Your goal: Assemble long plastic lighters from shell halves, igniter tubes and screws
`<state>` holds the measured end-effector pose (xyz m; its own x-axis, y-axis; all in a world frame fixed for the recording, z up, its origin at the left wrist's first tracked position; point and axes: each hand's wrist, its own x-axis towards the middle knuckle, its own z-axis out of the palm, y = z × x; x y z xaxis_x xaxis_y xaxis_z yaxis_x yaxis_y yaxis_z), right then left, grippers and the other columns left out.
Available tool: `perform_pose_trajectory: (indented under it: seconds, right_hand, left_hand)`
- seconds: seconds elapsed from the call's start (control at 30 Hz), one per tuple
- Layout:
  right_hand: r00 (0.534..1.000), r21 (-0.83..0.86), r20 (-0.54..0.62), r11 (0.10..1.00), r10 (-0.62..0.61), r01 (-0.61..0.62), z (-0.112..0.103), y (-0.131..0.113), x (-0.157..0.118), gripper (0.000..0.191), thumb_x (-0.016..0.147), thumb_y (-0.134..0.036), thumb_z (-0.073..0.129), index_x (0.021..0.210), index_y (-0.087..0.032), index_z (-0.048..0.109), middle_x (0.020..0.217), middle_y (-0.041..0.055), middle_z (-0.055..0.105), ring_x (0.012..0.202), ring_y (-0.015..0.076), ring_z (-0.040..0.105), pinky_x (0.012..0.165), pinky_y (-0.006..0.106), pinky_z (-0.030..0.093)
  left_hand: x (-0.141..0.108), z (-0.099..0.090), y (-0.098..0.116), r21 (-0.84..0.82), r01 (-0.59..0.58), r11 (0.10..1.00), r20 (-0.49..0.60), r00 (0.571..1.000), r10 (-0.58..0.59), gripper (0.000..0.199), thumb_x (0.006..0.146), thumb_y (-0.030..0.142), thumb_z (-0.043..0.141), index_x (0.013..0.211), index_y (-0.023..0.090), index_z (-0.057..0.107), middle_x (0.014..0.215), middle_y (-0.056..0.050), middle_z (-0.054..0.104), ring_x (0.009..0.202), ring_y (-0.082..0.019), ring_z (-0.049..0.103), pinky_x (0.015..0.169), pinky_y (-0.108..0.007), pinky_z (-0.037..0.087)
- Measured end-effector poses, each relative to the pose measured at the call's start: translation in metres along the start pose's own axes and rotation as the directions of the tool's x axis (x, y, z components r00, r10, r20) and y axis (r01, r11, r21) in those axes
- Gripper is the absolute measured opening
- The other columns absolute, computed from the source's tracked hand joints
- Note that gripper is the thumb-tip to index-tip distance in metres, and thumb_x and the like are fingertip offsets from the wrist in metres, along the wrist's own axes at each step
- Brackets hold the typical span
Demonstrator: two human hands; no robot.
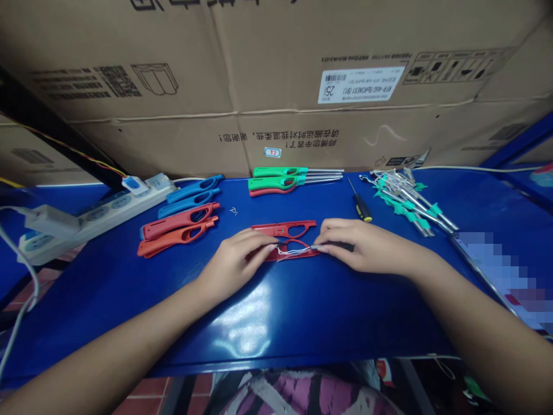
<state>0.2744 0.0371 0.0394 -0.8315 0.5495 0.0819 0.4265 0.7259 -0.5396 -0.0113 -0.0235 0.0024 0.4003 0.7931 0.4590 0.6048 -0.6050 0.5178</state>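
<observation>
Two red lighter-shaped shell halves lie at the middle of the blue table, the upper one (285, 229) flat and uncovered. Over the lower half (298, 253) run thin white wires (294, 251). My left hand (235, 259) pinches a small dark part at the wires' left end, by the shell's handle. My right hand (358, 245) is closed on a dark part with a grey end, where the wires finish on the right. The fingers partly hide both parts. Behind my right hand lies a black and yellow screwdriver (362, 207).
Blue shells (190, 196) and red shells (179, 227) lie left, near small screws (234, 211) and a power strip (99, 216). Green lighters (276, 178) are at the back. Metal tubes with green tape (406, 199) lie right. Cardboard (173, 132) stands behind the blue table (173, 340).
</observation>
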Motion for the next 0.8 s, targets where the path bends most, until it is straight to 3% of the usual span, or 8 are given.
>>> perform_pose_trajectory:
  seconds: [0.17,0.43,0.8]
  right_hand:
    - [1.0,-0.028,0.004,0.999,0.024,-0.024,-0.0013,-0.0017,-0.0002,0.023,0.102,-0.029,0.049,0.107,-0.023,0.071,0.107,0.0064,0.072,0.095,0.0207,0.067,0.083,0.034,0.051]
    - [0.999,-0.077,0.043,0.997,0.034,-0.031,0.0011,0.0032,-0.0015,0.012,0.093,-0.022,0.058,0.102,-0.022,0.066,0.098,0.0041,0.069,0.08,0.0171,0.062,0.067,0.028,0.045]
    - [0.999,-0.084,0.044,0.996,0.01,-0.006,0.0016,0.0059,-0.0018,0.024,0.101,-0.028,0.051,0.106,-0.021,0.073,0.105,0.0069,0.068,0.093,0.0213,0.066,0.083,0.037,0.051]
  left_hand:
    - [0.0025,0.0012,-0.0002,0.025,-0.02,0.999,-0.003,1.0,0.02,0.019,0.1,0.026,0.058,0.106,0.018,0.074,0.096,-0.007,0.073,0.088,-0.018,0.067,0.08,-0.032,0.056]
    - [0.0025,0.0064,-0.002,0.03,-0.049,0.998,0.041,0.998,0.047,0.017,0.099,0.022,0.06,0.107,0.018,0.074,0.097,-0.008,0.073,0.09,-0.019,0.063,0.082,-0.034,0.053]
    - [0.0013,0.0076,-0.0044,0.076,-0.057,0.995,0.053,0.997,0.053,0.017,0.098,0.023,0.061,0.108,0.019,0.074,0.097,-0.007,0.075,0.09,-0.02,0.065,0.081,-0.036,0.052]
